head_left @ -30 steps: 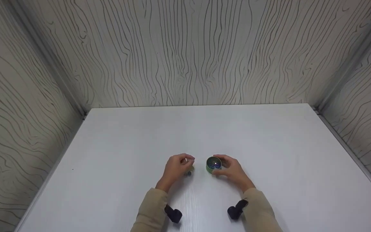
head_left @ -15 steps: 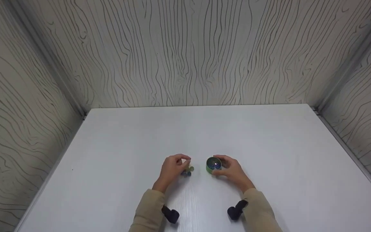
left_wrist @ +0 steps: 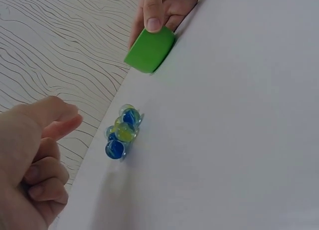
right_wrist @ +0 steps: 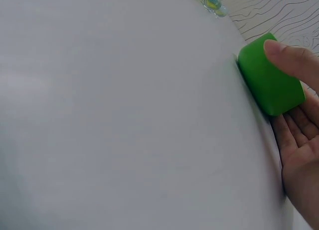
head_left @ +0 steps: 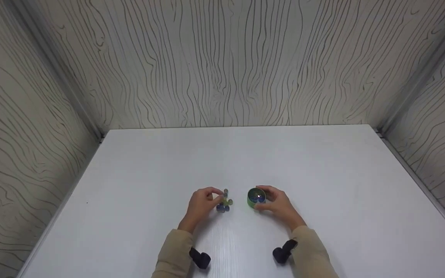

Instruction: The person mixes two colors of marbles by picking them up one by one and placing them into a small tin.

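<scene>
A loose cluster of glass marbles (left_wrist: 124, 132), clear with blue and yellow swirls, lies on the white table. My left hand (head_left: 200, 206) is just left of them, its fingers loosely bent and thumb and index tips close together. No marble shows between those tips in the left wrist view. To the right of the cluster, a small round green cup (right_wrist: 269, 78) stands upright with its mouth up; bluish marbles (head_left: 260, 199) show inside. My right hand (head_left: 280, 206) holds this cup by its side, thumb in front and fingers behind.
The white table (head_left: 149, 166) reaches back to a wood-grain patterned wall (head_left: 222, 65), with similar panels at left and right. A black wrist camera (head_left: 201, 259) sits on the left sleeve, and another camera (head_left: 283, 253) on the right one.
My left hand has drawn back to the left and slightly toward me, uncovering more marbles on the table. The right hand and cup have stayed in place.
</scene>
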Tool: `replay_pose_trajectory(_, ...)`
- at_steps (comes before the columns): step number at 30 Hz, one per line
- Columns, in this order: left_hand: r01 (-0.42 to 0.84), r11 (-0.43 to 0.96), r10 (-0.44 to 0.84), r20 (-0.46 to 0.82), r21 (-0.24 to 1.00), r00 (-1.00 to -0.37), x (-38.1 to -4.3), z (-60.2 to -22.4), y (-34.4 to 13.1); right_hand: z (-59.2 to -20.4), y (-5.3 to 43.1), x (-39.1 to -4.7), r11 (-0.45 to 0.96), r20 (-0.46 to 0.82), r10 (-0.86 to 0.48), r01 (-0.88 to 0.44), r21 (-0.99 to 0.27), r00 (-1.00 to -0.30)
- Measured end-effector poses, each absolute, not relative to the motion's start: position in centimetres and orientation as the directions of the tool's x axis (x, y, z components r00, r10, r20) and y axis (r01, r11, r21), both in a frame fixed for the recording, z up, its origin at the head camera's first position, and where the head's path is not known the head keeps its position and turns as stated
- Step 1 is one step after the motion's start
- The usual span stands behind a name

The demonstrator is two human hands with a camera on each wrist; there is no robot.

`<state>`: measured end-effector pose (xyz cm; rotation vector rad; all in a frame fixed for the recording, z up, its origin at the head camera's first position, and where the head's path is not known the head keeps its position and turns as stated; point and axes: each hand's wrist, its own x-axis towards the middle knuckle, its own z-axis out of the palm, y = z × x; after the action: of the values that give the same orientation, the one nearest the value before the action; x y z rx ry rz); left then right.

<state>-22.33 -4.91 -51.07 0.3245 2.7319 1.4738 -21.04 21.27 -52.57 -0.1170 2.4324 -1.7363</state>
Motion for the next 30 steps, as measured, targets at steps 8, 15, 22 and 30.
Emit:
replay_pose_trajectory(8,0.161,0.534,0.204,0.058,0.830,-0.977,-22.4,-51.9,-5.5,-52.7,21.1,-21.0,0.332,-0.085,-0.123,0.040,-0.942,-0.989)
replay_pose_trajectory(15,0.136,0.532,0.205,0.029,0.836,-0.978,-22.2,-52.4,-6.2,-52.8,21.2,-21.0,0.337,-0.062,-0.150,0.008,-0.942,-0.987)
replay_pose_trajectory(22,0.153,0.522,0.230,0.035,0.839,-0.973,-22.0,-52.9,-6.7,-52.8,21.2,-21.1,0.312,-0.055,-0.153,0.005,-0.950,-0.987)
replay_pose_trajectory(30,0.178,0.543,0.265,0.034,0.821,-0.964,-22.0,-52.9,-7.0,-52.6,21.1,-20.9,0.329,-0.057,-0.142,0.008,-0.944,-0.988)
